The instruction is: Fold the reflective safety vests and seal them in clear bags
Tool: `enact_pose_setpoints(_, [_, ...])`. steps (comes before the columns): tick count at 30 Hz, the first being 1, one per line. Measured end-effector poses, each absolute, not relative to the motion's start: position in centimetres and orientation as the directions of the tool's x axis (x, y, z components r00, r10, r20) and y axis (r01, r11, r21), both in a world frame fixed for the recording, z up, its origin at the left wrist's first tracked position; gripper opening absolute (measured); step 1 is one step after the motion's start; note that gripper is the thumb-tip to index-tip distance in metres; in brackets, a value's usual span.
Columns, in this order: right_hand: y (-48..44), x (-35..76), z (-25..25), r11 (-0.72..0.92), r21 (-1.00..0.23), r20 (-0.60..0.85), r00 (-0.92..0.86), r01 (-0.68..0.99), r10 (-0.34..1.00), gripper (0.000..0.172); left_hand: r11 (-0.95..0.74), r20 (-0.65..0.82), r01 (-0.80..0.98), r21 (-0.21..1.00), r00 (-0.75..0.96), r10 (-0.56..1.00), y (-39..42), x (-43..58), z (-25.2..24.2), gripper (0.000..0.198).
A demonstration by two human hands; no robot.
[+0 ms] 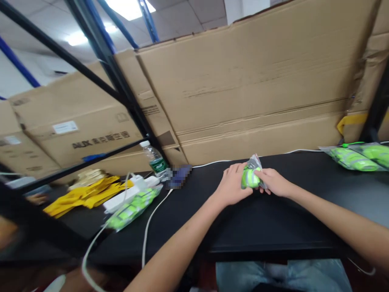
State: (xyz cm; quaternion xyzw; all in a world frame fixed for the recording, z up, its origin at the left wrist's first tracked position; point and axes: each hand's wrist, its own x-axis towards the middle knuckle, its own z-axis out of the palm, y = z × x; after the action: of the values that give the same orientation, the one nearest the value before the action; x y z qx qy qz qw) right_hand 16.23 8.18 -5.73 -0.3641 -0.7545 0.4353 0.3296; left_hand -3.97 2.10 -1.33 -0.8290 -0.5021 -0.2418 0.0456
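**Odds and ends around the water bottle (158, 164)**

The bottle, white-capped and green-labelled, is on the black counter (194, 227), near a dark metal post (121, 91). Just right of it lies a flat dark-blue object (182, 176), partly pixelated. Left of it sit a white power strip (117, 202), crumpled yellow fabric (79, 196) and a cream-coloured bundle (88, 177). A white cable (147, 231) curves on its nearer side. Behind it rises a tall cardboard sheet (258, 81); farther left stands AUX-printed cardboard (91, 125). A bright ceiling light (130, 9) shines well above it.

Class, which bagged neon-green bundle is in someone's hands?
The middle bundle, held by the left hand and right hand; the left-side bundle and right-side bundles lie unheld.
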Motion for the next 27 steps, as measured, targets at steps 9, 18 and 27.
enact_pose_setpoints(9, [12.2, 20.5, -5.7, 0.102, -0.986, 0.032, -0.447, 0.133, 0.894, 0.035, -0.606, 0.550, 0.789, 0.100, 0.464, 0.695, 6.1, 0.2, -4.5, 0.048])
enact_pose_setpoints(18, [11.2, 16.7, -5.3, 0.161, -0.972, 0.021, -0.616, 0.172, 0.788, 0.021, -0.442, 0.607, 0.864, 0.240, 0.222, 0.763, 5.0, 0.5, -3.7, 0.021])
enact_pose_setpoints(27, [8.5, 16.2, -6.3, 0.272, -0.962, 0.250, -0.416, -0.006, 0.874, 0.042, -0.542, 0.542, 0.686, 0.486, 0.250, 0.802, 5.1, -1.8, -2.8, 0.016])
